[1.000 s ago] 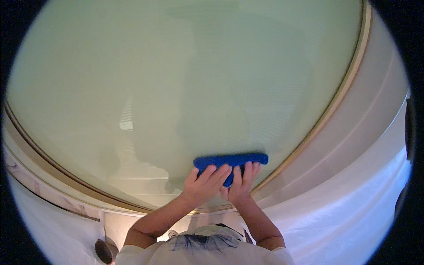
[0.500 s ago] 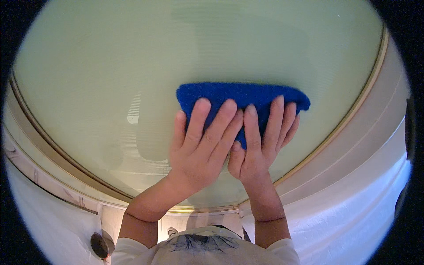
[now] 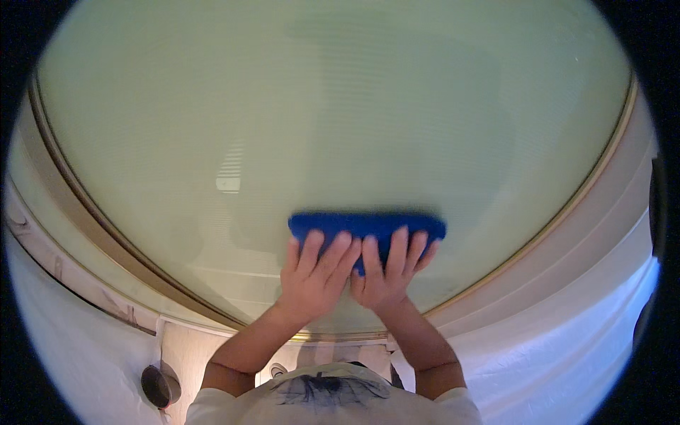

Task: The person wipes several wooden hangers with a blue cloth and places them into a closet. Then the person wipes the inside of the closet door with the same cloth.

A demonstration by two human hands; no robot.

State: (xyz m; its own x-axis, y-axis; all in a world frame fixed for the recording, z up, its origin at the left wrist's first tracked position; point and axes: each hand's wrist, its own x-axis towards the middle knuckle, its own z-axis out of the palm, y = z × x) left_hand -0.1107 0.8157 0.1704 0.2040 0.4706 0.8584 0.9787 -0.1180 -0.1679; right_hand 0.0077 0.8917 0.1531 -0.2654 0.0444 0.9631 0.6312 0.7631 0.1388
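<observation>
A folded blue cloth (image 3: pixel 368 225) lies against a wide, pale green glass-like pane (image 3: pixel 354 106), near its lower edge. My left hand (image 3: pixel 316 278) holds the left half of the cloth, palm down, its fingers stretched over the fabric. Close beside it, my right hand (image 3: pixel 388 275) pins the right half in the same way, fingertips on the cloth. A corner of the cloth shows between the two hands. The undersides of both palms are hidden.
A gold-brown frame (image 3: pixel 134 273) borders the pane. White sheeting (image 3: pixel 567 347) hangs at the lower right, and more sheeting (image 3: pixel 78 340) at the lower left. A dark round bucket (image 3: pixel 160 387) stands on the floor at the lower left. A striped light reflection shows on the pane.
Both hands have slid the cloth down the pane toward me, and slightly to the left. The cloth stays beneath their fingers.
</observation>
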